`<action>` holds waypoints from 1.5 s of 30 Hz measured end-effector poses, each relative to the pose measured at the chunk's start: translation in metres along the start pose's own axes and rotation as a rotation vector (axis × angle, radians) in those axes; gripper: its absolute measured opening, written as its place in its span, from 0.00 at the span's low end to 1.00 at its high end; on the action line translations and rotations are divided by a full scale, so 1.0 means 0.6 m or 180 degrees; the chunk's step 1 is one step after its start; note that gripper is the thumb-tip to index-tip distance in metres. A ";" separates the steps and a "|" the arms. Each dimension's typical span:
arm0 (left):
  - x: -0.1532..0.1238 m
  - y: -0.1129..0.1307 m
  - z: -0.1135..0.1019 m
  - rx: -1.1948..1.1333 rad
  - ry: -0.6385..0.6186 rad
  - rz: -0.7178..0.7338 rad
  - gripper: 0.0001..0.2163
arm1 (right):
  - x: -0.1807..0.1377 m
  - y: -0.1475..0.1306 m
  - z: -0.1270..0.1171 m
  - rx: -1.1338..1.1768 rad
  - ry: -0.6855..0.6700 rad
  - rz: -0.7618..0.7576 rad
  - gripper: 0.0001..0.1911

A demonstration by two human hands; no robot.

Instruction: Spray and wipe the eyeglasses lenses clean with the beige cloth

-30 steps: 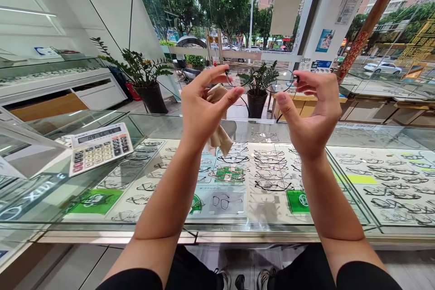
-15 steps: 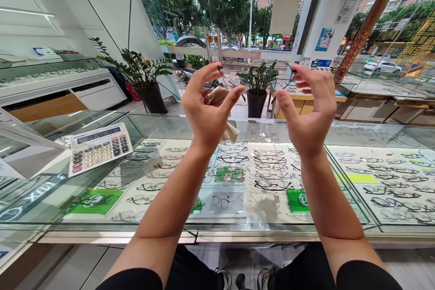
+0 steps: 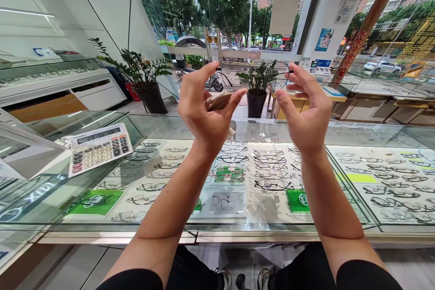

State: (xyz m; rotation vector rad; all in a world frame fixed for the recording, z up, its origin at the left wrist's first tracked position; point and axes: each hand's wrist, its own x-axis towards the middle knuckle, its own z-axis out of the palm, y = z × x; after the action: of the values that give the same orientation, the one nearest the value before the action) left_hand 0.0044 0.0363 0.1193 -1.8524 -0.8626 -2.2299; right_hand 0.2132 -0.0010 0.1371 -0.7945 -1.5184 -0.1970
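Observation:
My left hand and my right hand are raised above the glass counter, facing each other. Between them they hold up a pair of glasses by its two sides. The thin dark frame is hard to make out against the window and plant behind it. My left index fingertip is at one end, and my right index fingertip touches the other. A beige cloth is also tucked in the left hand, bunched between palm and thumb. Both thumbs point inward, apart from the index fingers.
Beneath my arms a glass display case holds rows of glasses. A calculator rests on the counter at left. Potted plants stand beyond the case, before a large window. At right is a table.
Both hands have shifted slightly left and turned a little, with the glasses still between them. The cloth, which hung below the left hand, is now gathered more tightly in it.

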 end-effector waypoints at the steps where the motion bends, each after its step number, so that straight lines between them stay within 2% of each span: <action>1: 0.000 -0.004 0.001 -0.0016 -0.0069 -0.0018 0.29 | 0.000 0.000 0.000 -0.0002 0.0005 -0.0004 0.23; 7: 0.009 -0.024 0.008 -0.0177 -0.0056 0.0153 0.30 | -0.003 -0.008 0.002 0.0015 0.0206 -0.0027 0.22; 14: 0.016 -0.039 0.017 -0.0249 -0.0208 -0.0040 0.30 | -0.007 -0.026 -0.002 0.0133 0.0428 -0.0023 0.17; 19: 0.009 -0.030 0.019 -0.0155 -0.0083 0.0094 0.34 | -0.008 -0.009 0.007 0.0306 0.0431 0.0133 0.18; 26: -0.001 -0.006 0.016 0.0291 0.0076 0.0277 0.29 | -0.003 0.009 0.013 0.0634 0.0623 0.0263 0.15; 29: -0.003 -0.002 0.019 0.0157 0.0006 0.0229 0.29 | 0.002 0.015 0.010 0.0947 0.0491 0.0422 0.15; 33: -0.005 0.003 0.023 -0.0207 -0.0096 0.0040 0.28 | 0.005 0.038 0.005 0.1004 0.0171 0.0631 0.21; 40: -0.005 0.015 0.020 -0.0240 -0.0160 -0.0052 0.27 | 0.006 0.079 0.001 0.0749 -0.0237 0.0327 0.25; 42: -0.003 0.019 0.020 -0.0485 -0.0105 -0.0162 0.25 | 0.006 0.074 -0.001 0.0846 -0.0207 0.0453 0.26; 45: 0.000 0.022 0.020 -0.1000 -0.0091 -0.0329 0.25 | 0.006 0.054 -0.006 0.1203 -0.0145 0.0897 0.25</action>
State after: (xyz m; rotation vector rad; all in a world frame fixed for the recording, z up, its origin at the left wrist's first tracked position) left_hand 0.0209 0.0311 0.1248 -2.0136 -0.6556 -2.5327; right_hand 0.2352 0.0225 0.1298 -0.6997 -1.4103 0.3116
